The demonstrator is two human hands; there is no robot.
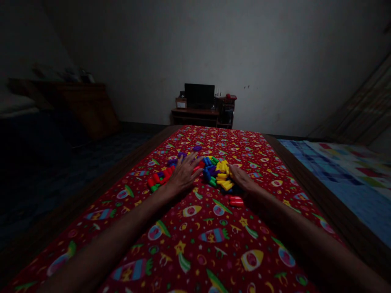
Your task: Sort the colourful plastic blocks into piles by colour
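Observation:
A heap of small plastic building pieces [214, 169] in yellow, blue, green, purple and red lies on a red patterned cloth [207, 240]. My left hand [183, 173] rests flat on the heap's left side, fingers spread. My right hand [241, 178] lies at the heap's right edge, its fingertips reaching into the yellow pieces [223, 175]; whether they grip any is hidden. A joined row of red and green pieces [159, 179] sits left of my left hand. A single red piece [236, 200] lies near my right wrist.
The cloth covers a long low surface with a wooden edge [305, 171]. A blue checked mat [345, 175] lies to the right. A dark screen on a low cabinet [200, 103] stands by the far wall. The room is dim.

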